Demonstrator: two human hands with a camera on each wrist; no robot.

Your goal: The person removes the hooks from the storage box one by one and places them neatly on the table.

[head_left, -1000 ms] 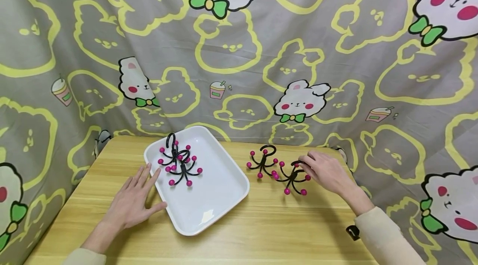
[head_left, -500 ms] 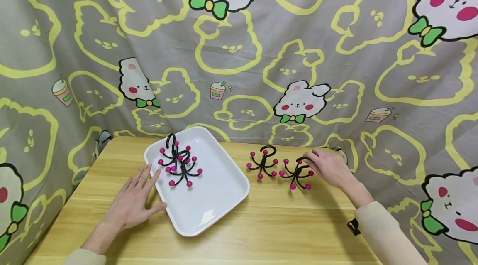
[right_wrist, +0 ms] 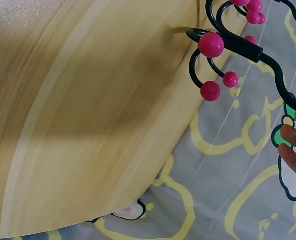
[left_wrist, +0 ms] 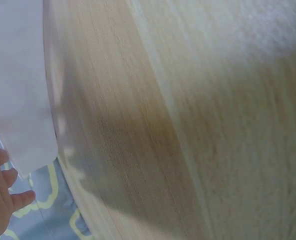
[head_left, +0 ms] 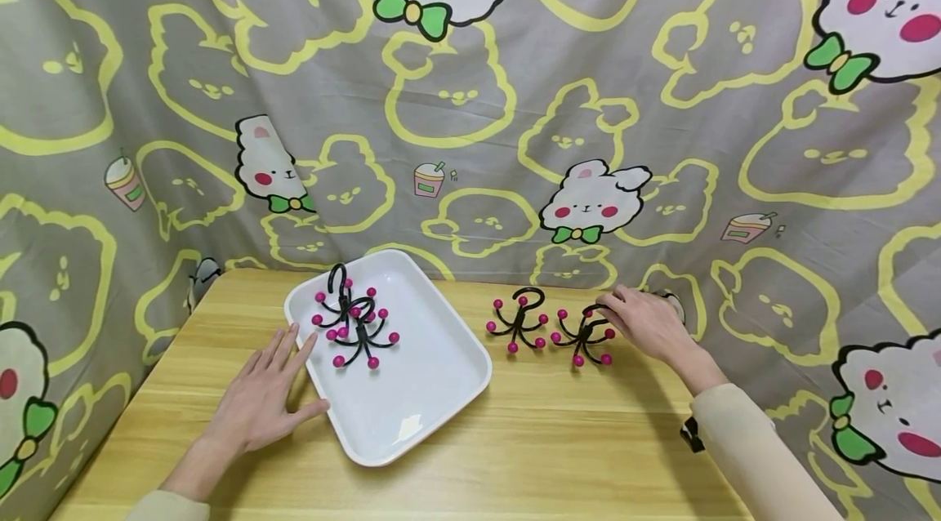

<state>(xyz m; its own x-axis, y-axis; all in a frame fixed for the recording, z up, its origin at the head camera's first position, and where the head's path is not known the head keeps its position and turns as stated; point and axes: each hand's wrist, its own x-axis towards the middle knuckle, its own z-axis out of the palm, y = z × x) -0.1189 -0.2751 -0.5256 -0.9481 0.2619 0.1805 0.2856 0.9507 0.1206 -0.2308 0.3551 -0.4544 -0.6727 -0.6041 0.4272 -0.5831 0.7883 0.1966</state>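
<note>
My right hand [head_left: 650,329] pinches the curved top of a black multi-arm hook [head_left: 586,333] with pink ball tips at the table's right. In the right wrist view, this hook [right_wrist: 242,47] shows its stem and several balls, with the fingertips at the right edge. Just left of it a similar hook [head_left: 519,323] stands on the table. My left hand [head_left: 257,398] rests with spread, straight fingers at the left rim of a white tray [head_left: 426,390]. Inside the tray, two more such hooks stand close together, a front hook [head_left: 361,335] partly covering a rear hook [head_left: 344,305].
The wooden table [head_left: 529,456] runs back to a grey patterned curtain [head_left: 485,104], which also encloses both sides. A small black object [head_left: 691,434] shows beside the right sleeve.
My right hand has shifted the gripped hook slightly back and to the right, apart from the hook beside it. The left hand, tray and other hooks have stayed put.
</note>
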